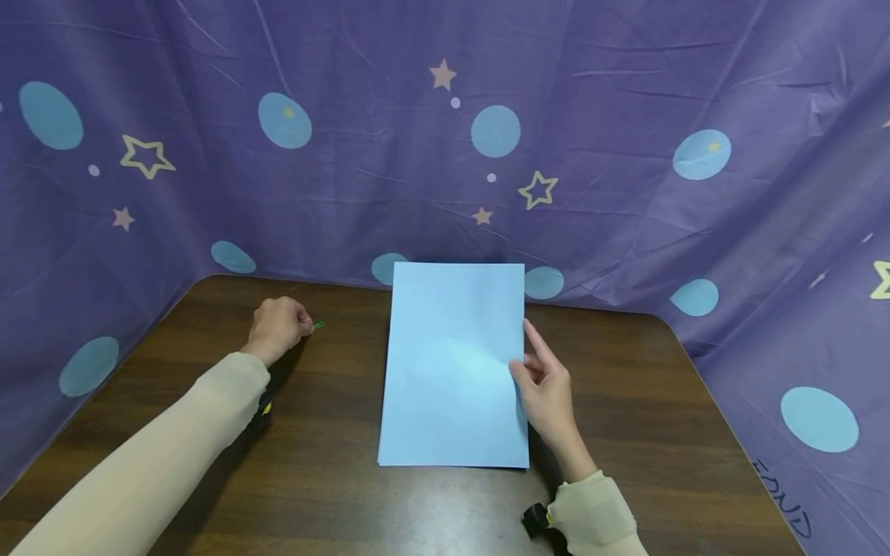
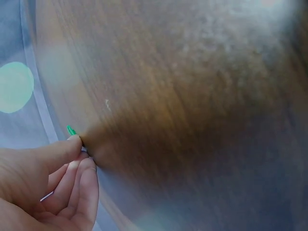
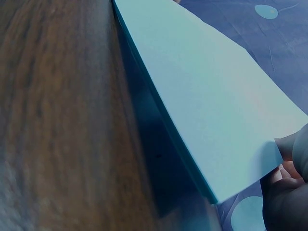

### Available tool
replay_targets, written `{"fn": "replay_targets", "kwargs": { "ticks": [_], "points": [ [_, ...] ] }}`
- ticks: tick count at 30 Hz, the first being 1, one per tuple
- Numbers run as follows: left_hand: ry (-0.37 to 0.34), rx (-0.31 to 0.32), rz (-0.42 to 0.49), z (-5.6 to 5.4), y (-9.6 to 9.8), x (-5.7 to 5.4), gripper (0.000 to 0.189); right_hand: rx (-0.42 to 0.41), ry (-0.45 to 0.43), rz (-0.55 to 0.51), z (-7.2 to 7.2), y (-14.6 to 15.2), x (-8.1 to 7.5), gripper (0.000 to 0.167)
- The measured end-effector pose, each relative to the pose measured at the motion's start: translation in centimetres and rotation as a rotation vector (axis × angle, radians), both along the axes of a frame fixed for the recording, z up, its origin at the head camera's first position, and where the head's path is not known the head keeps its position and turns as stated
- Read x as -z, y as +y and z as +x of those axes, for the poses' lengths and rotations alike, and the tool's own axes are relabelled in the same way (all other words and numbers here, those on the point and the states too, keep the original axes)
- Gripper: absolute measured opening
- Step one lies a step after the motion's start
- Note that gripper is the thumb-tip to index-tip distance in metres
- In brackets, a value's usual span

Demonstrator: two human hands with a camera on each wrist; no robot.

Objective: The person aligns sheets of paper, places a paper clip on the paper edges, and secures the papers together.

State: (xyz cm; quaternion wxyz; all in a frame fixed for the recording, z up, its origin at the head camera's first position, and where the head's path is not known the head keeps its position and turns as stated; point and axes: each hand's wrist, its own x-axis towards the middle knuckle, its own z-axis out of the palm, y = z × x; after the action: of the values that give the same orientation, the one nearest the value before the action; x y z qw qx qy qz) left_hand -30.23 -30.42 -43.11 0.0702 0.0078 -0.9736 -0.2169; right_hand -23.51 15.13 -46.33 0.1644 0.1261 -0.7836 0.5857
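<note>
My left hand (image 1: pixel 276 326) is over the back left of the table, pinching a small green paper clip (image 1: pixel 318 325) between thumb and fingers. One end of the clip (image 2: pixel 71 130) pokes past the thumb in the left wrist view; the rest is hidden by the fingertips. With thumb in front and fingers behind, my right hand (image 1: pixel 551 390) grips the right edge of a thin stack of light blue paper (image 1: pixel 455 371). In the right wrist view the paper (image 3: pixel 202 96) slants above the wood, a dark shadow under its long edge.
The brown wooden table (image 1: pixel 626 417) has rounded back corners. A purple curtain (image 1: pixel 389 154) with blue dots and stars hangs behind it and along both sides. A small black device (image 1: pixel 535 520) sits at the right wrist.
</note>
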Motion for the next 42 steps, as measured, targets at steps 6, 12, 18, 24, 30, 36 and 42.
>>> {"fn": "replay_targets", "kwargs": {
  "ticks": [6, 12, 18, 24, 30, 36, 42],
  "points": [
    [-0.035, 0.009, -0.013, -0.26, -0.29, 0.1, 0.019, -0.002, -0.006, -0.002, 0.05, -0.08, -0.04, 0.076],
    [-0.058, 0.026, -0.023, -0.09, -0.18, -0.01, 0.022, 0.002, -0.016, -0.005, 0.06, -0.13, -0.05, 0.076],
    [-0.045, 0.044, -0.048, 0.02, -0.07, -0.07, 0.021, 0.007, -0.028, -0.006, 0.07, -0.15, -0.01, 0.076],
    [-0.025, 0.075, -0.073, -0.1, -0.16, 0.24, 0.02, 0.004, -0.026, -0.008, 0.02, -0.16, 0.09, 0.077],
    [-0.027, 0.069, -0.059, -0.15, -0.22, 0.24, 0.02, -0.003, -0.016, -0.012, -0.01, -0.13, 0.17, 0.078],
    [-0.007, 0.054, -0.05, -0.06, -0.31, -0.25, 0.012, 0.0, -0.014, -0.01, -0.03, -0.1, 0.22, 0.078],
    [-0.007, 0.068, -0.022, 0.13, -0.22, -0.53, 0.01, 0.006, -0.02, -0.004, -0.04, -0.1, 0.14, 0.077]
  ]
}}
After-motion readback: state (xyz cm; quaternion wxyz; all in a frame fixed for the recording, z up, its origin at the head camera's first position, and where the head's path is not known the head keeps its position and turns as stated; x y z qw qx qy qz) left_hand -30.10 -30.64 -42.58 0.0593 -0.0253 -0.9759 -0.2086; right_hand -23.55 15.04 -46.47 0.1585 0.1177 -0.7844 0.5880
